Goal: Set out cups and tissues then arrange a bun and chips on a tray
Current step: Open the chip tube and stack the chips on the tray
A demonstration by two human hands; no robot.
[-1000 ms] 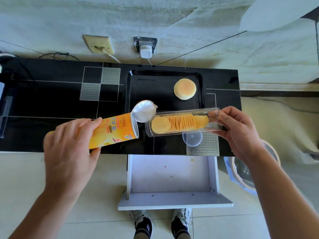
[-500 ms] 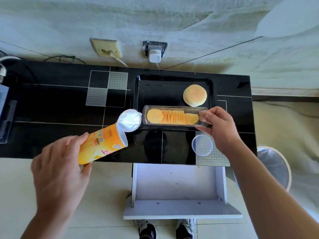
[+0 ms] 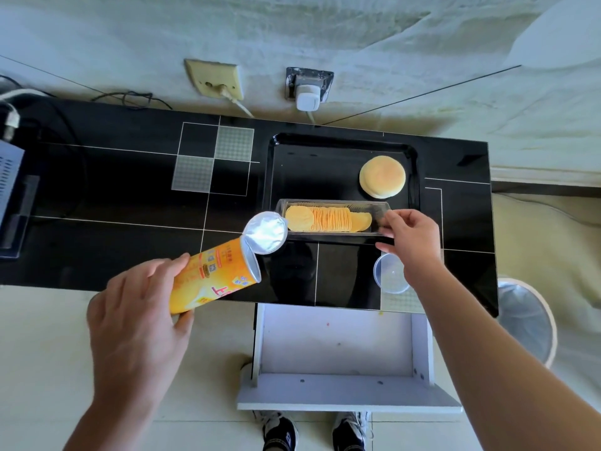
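1. The black tray sits on the far right of the table; the bun lies in its far right corner.
2. The chip can, gripped by the left hand, points right toward the tray.
3. The clear chip sleeve lies lengthwise left to right along the tray's near edge; the right hand, the nearer one, has loosely curled fingers at the sleeve's right end, grip uncertain.

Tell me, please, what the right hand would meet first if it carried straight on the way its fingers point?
The right hand points left along the clear chip tray, so its fingers would likely press first into that tray's near end, then the stacked chips. Whether they already touch it is unclear.
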